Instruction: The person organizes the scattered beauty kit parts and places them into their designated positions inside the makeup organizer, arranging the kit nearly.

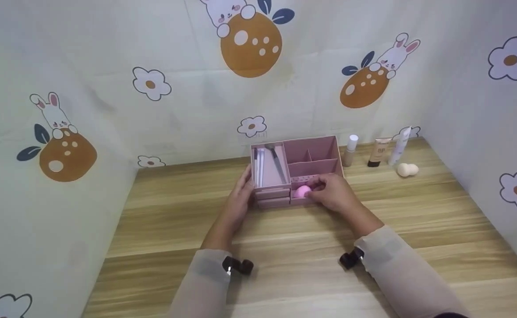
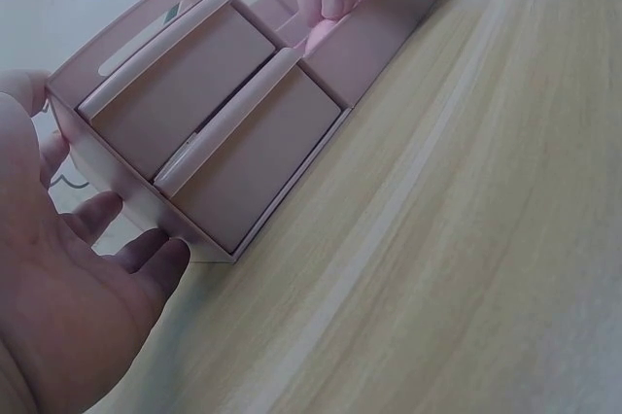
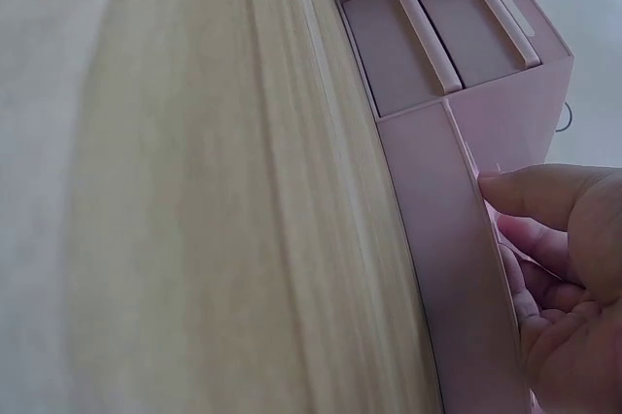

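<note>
A pink desktop organizer (image 1: 272,194) with two small drawers and several compartments stands on the wooden table. My left hand (image 1: 242,190) rests against its left side, fingers spread along the wall in the left wrist view. At the low front compartment, my right hand (image 1: 334,192) pinches a pink makeup sponge (image 1: 302,191) between thumb and fingers. In the right wrist view those fingers reach behind the compartment's front wall (image 3: 452,239), which hides the sponge. A dark-handled brush (image 1: 277,161) and slim white sticks (image 1: 260,168) lie in the top left tray.
Right of the organizer stand a bottle with a white cap (image 1: 350,151), a beige BB cream tube (image 1: 378,152) and a slender white tube (image 1: 401,148). A cream gourd-shaped sponge (image 1: 407,169) lies before them. A printed cloth wall (image 1: 188,119) closes the back.
</note>
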